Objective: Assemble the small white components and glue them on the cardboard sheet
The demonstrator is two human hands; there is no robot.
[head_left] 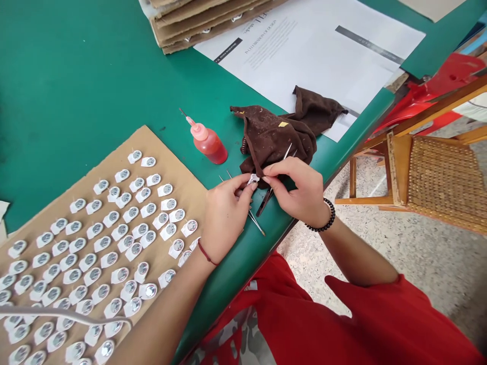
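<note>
My left hand pinches a small white piece between thumb and fingers; it resembles the pieces on the cardboard, though its face is mostly hidden. My right hand is closed on a corner of the brown cloth and presses it against that piece. Silver tweezers lie partly beneath my left hand. A second pair of tweezers, with a dark end, passes under my right hand, its tips resting over the cloth. A bottle of red liquid with a needle tip stands left of the cloth.
Rows of white tagged pieces with round shiny centres lie on a cardboard sheet at left, crossed by a pale cable. Stacked cardboard and a printed sheet lie at the back. A woven-seat chair stands right.
</note>
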